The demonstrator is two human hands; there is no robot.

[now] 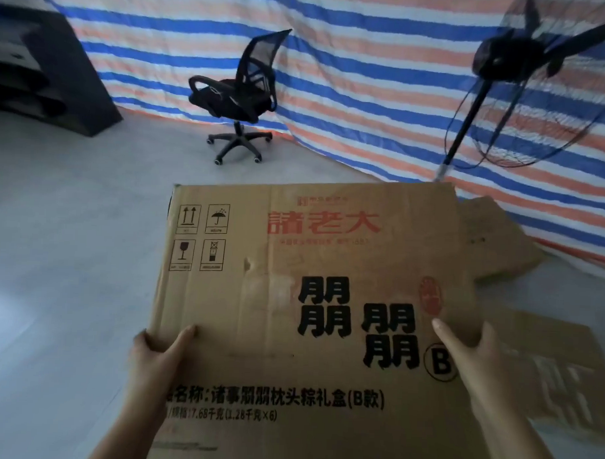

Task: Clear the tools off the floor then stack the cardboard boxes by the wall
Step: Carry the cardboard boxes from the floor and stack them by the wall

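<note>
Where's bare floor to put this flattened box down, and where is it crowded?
Bare floor runs left of the held box, between the dark shelf unit and the office chair. The right is crowded: flattened boxes against the striped tarp, another nearer, plus the fan.

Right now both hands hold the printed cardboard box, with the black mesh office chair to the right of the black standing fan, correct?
Not quite. The head view shows the black mesh office chair left of the black standing fan. Both the left hand and right hand do hold the printed cardboard box.
</note>
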